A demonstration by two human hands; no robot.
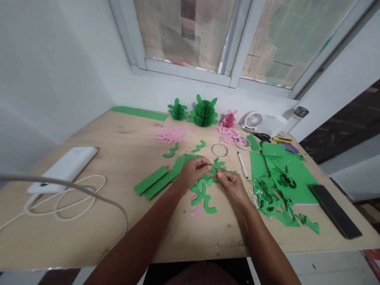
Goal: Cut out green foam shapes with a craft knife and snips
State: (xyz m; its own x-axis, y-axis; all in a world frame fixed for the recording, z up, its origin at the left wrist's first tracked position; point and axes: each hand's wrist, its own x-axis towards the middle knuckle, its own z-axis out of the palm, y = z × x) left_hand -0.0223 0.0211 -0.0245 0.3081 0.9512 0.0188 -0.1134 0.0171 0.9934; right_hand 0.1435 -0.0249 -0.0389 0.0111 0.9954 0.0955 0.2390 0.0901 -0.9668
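Observation:
In the head view my left hand (pixel 194 171) and my right hand (pixel 232 184) meet over the middle of the table, fingertips pinched. Between them is a green paper cut-out (pixel 219 163), gripped from both sides; its exact shape is partly hidden by my fingers. Beneath lie several curved green paper pieces (pixel 210 206), with a pink paper piece (pixel 196 210) among them. Folded green paper strips (pixel 158 183) rest beside my left hand. Just beyond my hands are a tape ring (pixel 219 145) and two wavy green pieces (pixel 171 150). A white pen (pixel 242 165) lies right of them.
Green scraps (pixel 271 202), green sheets (pixel 305 178), small scissors (pixel 287 181) and a black phone (pixel 335 211) occupy the right. Pink cut-outs (pixel 170 134), green honeycomb paper figures (pixel 204 113), a small fan (pixel 253 119) and black scissors (pixel 261 135) sit behind. A white power bank (pixel 67 168) with cable is left.

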